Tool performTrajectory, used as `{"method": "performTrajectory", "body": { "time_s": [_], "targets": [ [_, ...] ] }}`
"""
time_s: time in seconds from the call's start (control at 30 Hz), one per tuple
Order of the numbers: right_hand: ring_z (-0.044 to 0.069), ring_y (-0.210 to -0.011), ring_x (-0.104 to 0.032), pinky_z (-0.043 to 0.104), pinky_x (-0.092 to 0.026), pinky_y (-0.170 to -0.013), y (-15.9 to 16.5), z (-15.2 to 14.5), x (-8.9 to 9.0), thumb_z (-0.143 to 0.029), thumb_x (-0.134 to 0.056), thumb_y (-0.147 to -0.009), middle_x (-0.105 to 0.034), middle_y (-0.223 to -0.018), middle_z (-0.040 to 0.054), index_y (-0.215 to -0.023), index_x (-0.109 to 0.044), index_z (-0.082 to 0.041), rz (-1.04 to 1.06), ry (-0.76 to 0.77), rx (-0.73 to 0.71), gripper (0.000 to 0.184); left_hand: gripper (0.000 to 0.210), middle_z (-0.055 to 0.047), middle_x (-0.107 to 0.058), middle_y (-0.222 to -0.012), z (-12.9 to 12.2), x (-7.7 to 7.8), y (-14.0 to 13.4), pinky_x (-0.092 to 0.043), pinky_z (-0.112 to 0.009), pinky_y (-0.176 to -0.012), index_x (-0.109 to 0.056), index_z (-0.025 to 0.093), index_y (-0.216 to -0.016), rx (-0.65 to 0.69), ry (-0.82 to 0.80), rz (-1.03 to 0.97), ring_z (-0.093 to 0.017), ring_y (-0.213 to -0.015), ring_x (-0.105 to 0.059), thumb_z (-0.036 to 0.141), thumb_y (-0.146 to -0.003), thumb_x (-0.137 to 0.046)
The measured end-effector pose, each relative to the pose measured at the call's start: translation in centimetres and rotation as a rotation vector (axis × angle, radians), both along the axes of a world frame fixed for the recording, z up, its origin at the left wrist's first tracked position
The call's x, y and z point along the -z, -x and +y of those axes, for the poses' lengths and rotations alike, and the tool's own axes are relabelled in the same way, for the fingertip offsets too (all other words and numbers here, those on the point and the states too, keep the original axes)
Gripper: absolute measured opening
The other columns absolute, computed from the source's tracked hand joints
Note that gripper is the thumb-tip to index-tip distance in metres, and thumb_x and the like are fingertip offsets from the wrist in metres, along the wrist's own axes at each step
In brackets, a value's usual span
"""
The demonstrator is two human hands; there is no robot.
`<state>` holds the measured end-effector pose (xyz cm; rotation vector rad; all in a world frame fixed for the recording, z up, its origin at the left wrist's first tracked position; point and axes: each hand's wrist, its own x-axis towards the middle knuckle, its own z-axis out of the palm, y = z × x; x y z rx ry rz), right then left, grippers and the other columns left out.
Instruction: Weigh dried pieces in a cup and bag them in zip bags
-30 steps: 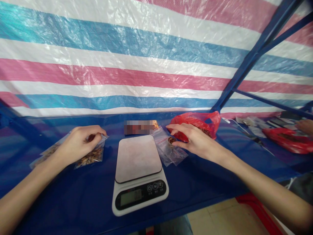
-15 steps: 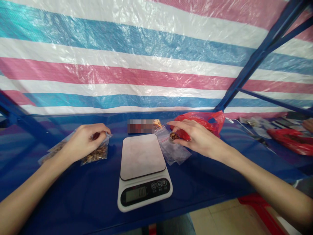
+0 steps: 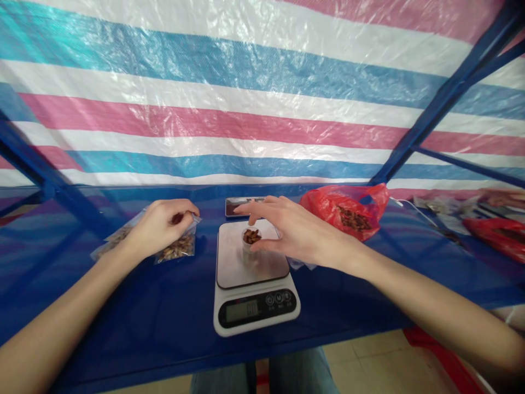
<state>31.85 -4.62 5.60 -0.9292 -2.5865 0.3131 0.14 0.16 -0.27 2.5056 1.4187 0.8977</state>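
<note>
Small clear cup (image 3: 246, 249), filled with dark brown pieces (image 3: 251, 236), shown over the metal pan (image 3: 232, 268) of the scale at the centre of the frame. The cup is held near its rim between thumb and fingers of the right hand (image 3: 289, 224); whether its base touches the pan cannot be told. The display (image 3: 241, 311), lower centre, appears to read zero. The left hand (image 3: 164, 221), left of centre, is curled narrowly around dark pieces (image 3: 177, 218), beside clear bags (image 3: 180, 249). For good practice, the cup should be kept level, lowered gently to mid-pan and fully released; finger contact would falsify a reading, and any tilt could spill the contents.
</note>
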Motion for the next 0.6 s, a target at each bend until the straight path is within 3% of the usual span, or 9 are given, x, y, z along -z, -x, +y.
{"method": "performTrajectory", "body": {
  "time_s": [0.13, 0.23, 0.33, 0.47, 0.6],
  "targets": [
    [0.028, -0.113, -0.072, 0.044, -0.054, -0.097, -1.6, 1.4, -0.2, -0.035, -0.089, -0.088, -0.080, -0.124, 0.0062, -0.147, -0.064, -0.030, 0.117, -0.002, -0.002, 0.064, 0.032, -0.004, -0.081, -0.085, -0.1, -0.1, -0.2, -0.049, -0.031, -0.066, -0.080, 0.022, -0.086, -0.008, 0.002, -0.013, -0.019, -0.067, -0.068, 0.031, -0.089, -0.050],
    [0.025, -0.100, -0.075, 0.039, -0.056, -0.090, -4.3, 3.5, 0.2, -0.035, -0.082, -0.093, -0.081, -0.112, 0.0050, -0.141, -0.068, -0.025, 0.255, 0.008, 0.091, 0.051, 0.032, -0.005, -0.081, -0.085, -0.1, -0.1, -0.3, -0.049, -0.032, -0.066, -0.080, 0.021, -0.085, -0.005, -0.012, -0.017, -0.020, -0.067, -0.068, 0.031, -0.090, -0.050],
    [0.025, -0.095, -0.075, 0.040, -0.056, -0.089, -7.1, 5.6, 2.1, -0.034, -0.072, -0.098, -0.081, -0.104, 0.0065, -0.125, -0.076, -0.022, 0.356, -0.026, 0.190, 0.030, 0.032, -0.003, -0.081, -0.085, 0.0, -0.1, -0.3, -0.048, -0.031, -0.065, -0.079, 0.021, -0.085, -0.010, -0.023, -0.010, -0.019, -0.066, -0.068, 0.031, -0.089, -0.050],
    [0.025, -0.091, -0.074, 0.040, -0.056, -0.086, -9.0, 6.8, 5.3, -0.029, -0.065, -0.099, -0.081, -0.102, 0.0086, -0.113, -0.079, -0.018, 0.418, -0.088, 0.287, 0.022, 0.032, -0.002, -0.081, -0.084, 0.1, -0.2, -0.3, -0.048, -0.029, -0.065, -0.079, 0.022, -0.083, -0.033, -0.019, 0.005, -0.018, -0.066, -0.068, 0.033, -0.088, -0.049],
    [0.024, -0.093, -0.073, 0.038, -0.056, -0.086, -8.5, 6.4, 6.7, -0.023, -0.062, -0.100, -0.078, -0.103, 0.0092, -0.111, -0.079, -0.018, 0.304, -0.112, 0.186, 0.021, 0.032, -0.002, -0.081, -0.084, 0.0, -0.3, -0.1, -0.048, -0.028, -0.065, -0.079, 0.022, -0.083, -0.066, -0.022, 0.010, -0.019, -0.068, -0.069, 0.035, -0.087, -0.050]
  ]
}}
